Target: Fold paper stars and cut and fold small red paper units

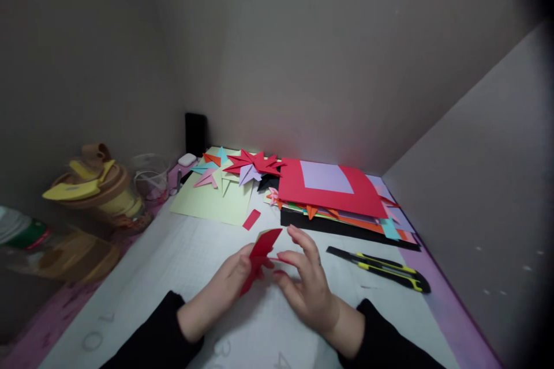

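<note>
A red folded paper [265, 245] is held upright and tilted over the white sheet. My left hand [227, 277] is closed around its lower left part, thumb on the near face. From the right, my right hand [309, 285] has its thumb and a finger at a thin red flap of the same paper, with the other fingers raised. How firmly that flap is pinched is hard to see. Beyond the paper lies a small red strip [251, 219]. To the right of my right hand rests a black and yellow utility knife [385, 270].
Folded paper stars [249, 164] lie on pale green sheets [208, 202] at the back. A stack of coloured paper with a red sheet [289, 184] on top sits back right. Leftward are a brown container [123, 199], a bottle [26, 230] and a clear cup [151, 176]. Walls enclose the desk.
</note>
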Demonstrator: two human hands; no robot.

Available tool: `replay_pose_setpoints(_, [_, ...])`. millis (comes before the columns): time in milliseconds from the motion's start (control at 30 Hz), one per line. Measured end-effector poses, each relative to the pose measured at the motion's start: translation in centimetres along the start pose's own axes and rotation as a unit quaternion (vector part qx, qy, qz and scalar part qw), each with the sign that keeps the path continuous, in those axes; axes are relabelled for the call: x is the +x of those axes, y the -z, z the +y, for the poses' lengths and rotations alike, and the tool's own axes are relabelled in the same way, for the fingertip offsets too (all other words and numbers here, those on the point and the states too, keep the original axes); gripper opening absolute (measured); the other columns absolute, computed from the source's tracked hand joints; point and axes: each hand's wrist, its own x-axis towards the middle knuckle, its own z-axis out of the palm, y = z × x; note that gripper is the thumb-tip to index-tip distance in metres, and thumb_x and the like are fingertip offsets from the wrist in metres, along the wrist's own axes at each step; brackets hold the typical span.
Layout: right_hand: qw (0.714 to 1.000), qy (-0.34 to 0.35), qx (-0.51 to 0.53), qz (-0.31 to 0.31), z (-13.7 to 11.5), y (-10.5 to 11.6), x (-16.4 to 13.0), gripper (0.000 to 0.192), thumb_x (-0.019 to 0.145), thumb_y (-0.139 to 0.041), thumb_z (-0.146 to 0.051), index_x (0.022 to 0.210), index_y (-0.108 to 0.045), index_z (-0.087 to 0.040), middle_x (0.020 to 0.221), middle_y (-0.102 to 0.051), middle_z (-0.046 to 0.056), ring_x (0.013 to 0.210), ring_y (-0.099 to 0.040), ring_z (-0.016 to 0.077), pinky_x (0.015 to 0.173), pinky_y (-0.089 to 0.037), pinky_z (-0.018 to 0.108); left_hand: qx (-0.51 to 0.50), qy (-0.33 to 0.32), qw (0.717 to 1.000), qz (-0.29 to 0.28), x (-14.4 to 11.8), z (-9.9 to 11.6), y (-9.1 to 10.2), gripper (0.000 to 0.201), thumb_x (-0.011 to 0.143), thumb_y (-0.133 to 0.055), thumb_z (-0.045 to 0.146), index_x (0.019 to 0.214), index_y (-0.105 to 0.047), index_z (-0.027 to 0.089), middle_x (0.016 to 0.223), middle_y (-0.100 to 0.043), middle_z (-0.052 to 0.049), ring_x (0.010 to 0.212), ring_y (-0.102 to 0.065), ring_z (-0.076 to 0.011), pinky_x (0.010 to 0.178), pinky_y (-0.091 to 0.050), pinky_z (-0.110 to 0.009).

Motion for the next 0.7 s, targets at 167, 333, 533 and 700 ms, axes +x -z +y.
replay_pose_setpoints(167, [0.989, -0.124, 0.078, 0.036, 0.1, -0.4, 0.2, 0.009, 0.083, -0.055, -0.017, 0.079, -0.061, -0.023, 0.108, -0.052, 0.009, 0.102, -0.056, 0.0237, 0.082, -0.052, 0.039, -0.024, 0.076, 0.997, -0.020, -0.2, -0.8, -0.1, 0.066, 0.075, -0.046, 0.070, 0.104, -0.068, 0.014, 0.080, -0.069, -0.011, 0.067, -0.061, -0.0186, 0.061, -0.045, -0.026])
replay_pose_setpoints(333, [0.944, -0.230, 0.214, 0.106, 0.7, -0.4, 0.5, 0.006, 0.084, -0.058, -0.026, 0.086, -0.060, -0.021, 0.088, -0.060, 0.005, 0.083, -0.061, 0.0192, 0.074, -0.051, 0.033, -0.184, 0.165, 0.969, 0.026, 0.3, 0.3, 0.5, 0.044, 0.084, -0.056, 0.049, 0.104, -0.065, 0.010, 0.082, -0.071, -0.013, 0.071, -0.067, -0.0210, 0.067, -0.051, -0.029])
replay_pose_setpoints(533, [0.830, -0.375, 0.367, 0.189, 2.7, -0.8, 1.2, 0.020, 0.081, -0.063, -0.033, 0.089, -0.049, -0.021, 0.059, -0.058, -0.005, 0.048, -0.055, 0.0106, 0.050, -0.044, 0.021, -0.050, 0.045, 0.975, 0.212, 1.0, 4.7, 4.7, 0.037, 0.070, -0.065, 0.013, 0.107, -0.061, 0.011, 0.091, -0.071, -0.014, 0.073, -0.067, -0.0247, 0.064, -0.053, -0.033])
replay_pose_setpoints(700, [0.831, -0.389, 0.379, 0.116, 2.4, -1.0, 1.5, 0.038, 0.078, -0.065, -0.033, 0.108, -0.043, -0.023, 0.056, -0.053, -0.009, 0.042, -0.047, 0.0083, 0.042, -0.037, 0.017, 0.351, -0.065, 0.853, 0.380, 1.5, 5.4, 9.0, 0.070, 0.061, -0.066, 0.008, 0.128, -0.047, 0.014, 0.113, -0.061, -0.016, 0.105, -0.058, -0.0362, 0.085, -0.048, -0.047])
